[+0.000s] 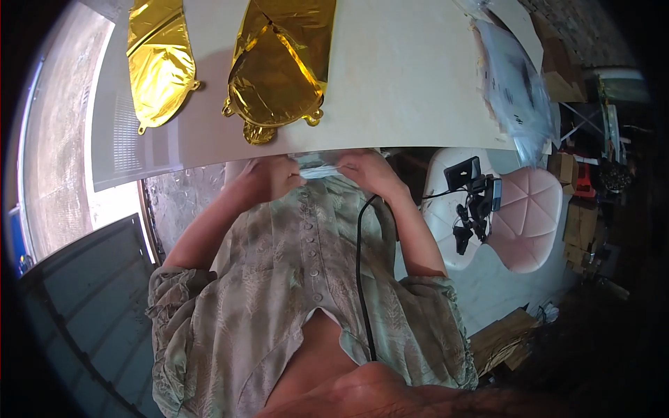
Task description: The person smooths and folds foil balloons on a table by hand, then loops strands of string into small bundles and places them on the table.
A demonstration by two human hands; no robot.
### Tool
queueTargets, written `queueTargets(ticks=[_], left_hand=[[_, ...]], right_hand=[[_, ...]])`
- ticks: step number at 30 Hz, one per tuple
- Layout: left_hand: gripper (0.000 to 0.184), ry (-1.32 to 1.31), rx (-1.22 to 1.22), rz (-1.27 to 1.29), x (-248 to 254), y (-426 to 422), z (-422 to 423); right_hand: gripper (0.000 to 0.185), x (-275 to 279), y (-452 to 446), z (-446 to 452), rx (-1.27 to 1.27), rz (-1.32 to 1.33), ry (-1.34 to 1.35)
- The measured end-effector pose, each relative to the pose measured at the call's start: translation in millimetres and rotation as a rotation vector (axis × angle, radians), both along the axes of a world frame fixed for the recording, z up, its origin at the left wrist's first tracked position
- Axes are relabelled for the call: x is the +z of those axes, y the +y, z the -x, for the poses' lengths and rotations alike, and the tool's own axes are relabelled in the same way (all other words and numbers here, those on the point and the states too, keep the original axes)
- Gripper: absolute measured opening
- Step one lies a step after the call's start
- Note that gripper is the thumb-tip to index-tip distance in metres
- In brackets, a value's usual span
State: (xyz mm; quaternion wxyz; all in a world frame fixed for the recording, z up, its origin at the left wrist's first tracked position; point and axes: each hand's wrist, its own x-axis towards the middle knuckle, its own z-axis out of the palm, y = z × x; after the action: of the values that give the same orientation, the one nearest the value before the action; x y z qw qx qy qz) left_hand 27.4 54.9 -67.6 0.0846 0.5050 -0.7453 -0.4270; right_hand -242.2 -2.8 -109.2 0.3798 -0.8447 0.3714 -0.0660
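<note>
My left hand (268, 179) is closed, its fingers curled around one end of a thin white strip (319, 172). On the other end, the fingers of my right hand (371, 173) pinch it. The strip looks like plastic or a bundle of thin straws; I cannot tell which. Both hands are over my lap, just below the near edge of the table (404, 83). Above them on the table lies a flat gold foil balloon (279, 76) with small tabs at its rounded end. Farther left is a second, narrower gold foil balloon (162, 76).
Clear plastic packaging (516, 83) lies at the table's right end. To my right, a pinkish padded chair (529, 216) bears black adapters and cables (475, 205). A black cable (360, 279) runs down my shirt. Cardboard boxes (582, 226) stand far right.
</note>
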Motion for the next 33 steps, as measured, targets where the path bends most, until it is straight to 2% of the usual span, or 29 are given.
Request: queueTargets(ticks=[1,3,4,5,6,8,9,10,12,14,15,16,18,19,20,21,22,24,25,26,27,28,29,30,32,33], left_hand=[[0.02,-0.041,-0.095,-0.035,5,2,-3],[0.017,-0.081,-0.187,-0.067,30,3,-4],[0.016,0.113,-0.204,-0.279,56,1,-1],[0.015,0.307,-0.219,-0.489,78,-1,1],[0.015,0.305,-0.216,-0.487,95,-2,2],[0.015,0.662,-0.275,-0.447,124,-3,5],[0.015,0.661,-0.273,-0.44,138,-5,7],[0.017,0.699,-0.267,-0.369,151,-9,10],[0.02,0.793,-0.242,-0.194,170,-19,21],[0.024,0.813,-0.18,-0.07,194,-32,33],[0.025,0.796,-0.158,-0.057,208,-37,38],[0.027,0.779,-0.136,-0.045,221,-42,42],[0.034,0.506,0.043,0.322,236,-58,44],[0.034,0.506,0.044,0.333,235,-68,42],[0.027,0.389,0.084,0.771,231,-82,39],[0.02,0.252,0.123,1.202,229,-92,36],[0.02,0.249,0.124,1.209,230,-94,29],[0.03,-0.193,0.037,1.366,229,-91,4],[0.023,-0.174,-0.093,1.264,227,-84,-6],[0.023,-0.174,-0.097,1.267,227,-78,-12],[0.021,-0.059,-0.326,0.837,235,-68,-13],[0.021,0.2,-0.51,0.515,243,-64,-17],[0.02,0.407,-0.638,0.124,252,-60,-20],[0.02,0.406,-0.644,0.127,258,-56,-23],[0.019,0.729,0.081,0.22,265,-51,-26],[0.021,0.502,0.109,0.725,253,-66,-11]], right_hand=[[0.014,6,2,0,-0.001,0.002,-0.001],[0.013,23,5,-2,-0.028,-0.23,-0.309],[0.013,30,6,-1,-0.026,-0.228,-0.31],[0.013,38,7,0,0.007,-0.342,-0.461],[0.014,47,9,1,0.042,-0.456,-0.612],[0.019,72,13,1,0.085,-0.478,-0.68],[0.026,88,14,-1,0.126,-0.501,-0.746],[0.026,108,15,-7,0.132,-0.498,-0.746],[0.04,144,22,-24,-0.07,-0.574,-0.895],[0.048,152,18,-33,-0.115,-0.607,-0.895],[0.048,154,10,-38,0.035,-0.692,-1.105],[0.047,161,10,-45,0.001,-0.765,-1.203],[0.047,175,10,-58,-0.06,-0.902,-1.407],[0.046,182,8,-59,-0.01,-0.943,-1.401],[0.046,189,7,-60,0.04,-0.986,-1.394],[0.041,201,10,-59,-0.105,-0.847,-1.244],[0.041,213,15,-57,-0.099,-0.843,-1.244],[0.033,237,25,-50,-0.151,-0.259,-0.713],[0.026,252,31,-48,-0.173,-0.163,-0.696],[0.026,255,26,-42,-0.175,-0.159,-0.698],[0.025,256,15,-36,-0.115,-0.009,-0.709],[0.024,256,4,-32,-0.056,0.141,-0.715],[0.022,254,-4,-34,-0.035,0.067,-0.799],[0.022,249,-1,-40,-0.038,0.073,-0.799],[0.017,237,6,-59,0.06,0.22,-0.585],[0.019,237,13,-65,0.153,0.327,-0.598]])
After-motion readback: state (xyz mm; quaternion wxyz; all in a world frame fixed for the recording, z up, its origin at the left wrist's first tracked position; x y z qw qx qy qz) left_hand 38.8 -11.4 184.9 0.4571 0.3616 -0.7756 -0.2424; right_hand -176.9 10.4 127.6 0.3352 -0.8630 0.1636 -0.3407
